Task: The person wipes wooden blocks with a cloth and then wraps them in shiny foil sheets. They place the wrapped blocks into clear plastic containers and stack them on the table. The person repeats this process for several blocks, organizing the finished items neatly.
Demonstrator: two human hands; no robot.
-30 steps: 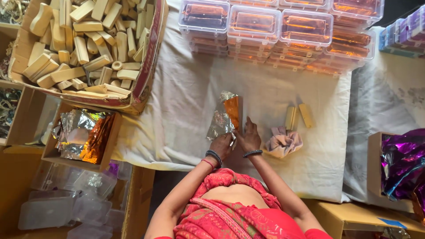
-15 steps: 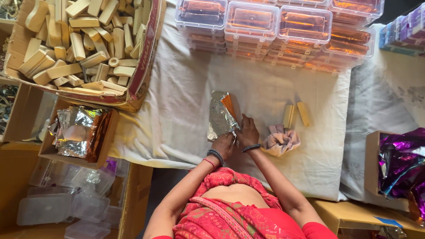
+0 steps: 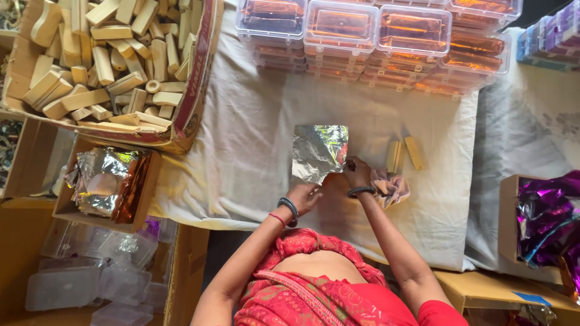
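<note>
A: Which step?

B: Laying out the foil sheet (image 3: 318, 152), I'd say. It lies flat on the white cloth (image 3: 254, 151) over the bench. My right hand (image 3: 357, 172) pinches its right lower corner, fingers together on it. My left hand (image 3: 306, 196) rests at the lower edge; fingers curled, whether they grip I cannot tell.

A: Next?

B: Probably needs a wooden block; two blocks (image 3: 403, 154) lie just beside my right hand, and a crumpled cloth (image 3: 391, 188).

A: Surroundings?

B: Box of wooden blocks (image 3: 109, 60) on the left, stacked clear containers (image 3: 374, 36) behind, small box of foil (image 3: 107, 181) lower left, purple foil (image 3: 547, 217) at the right.
</note>
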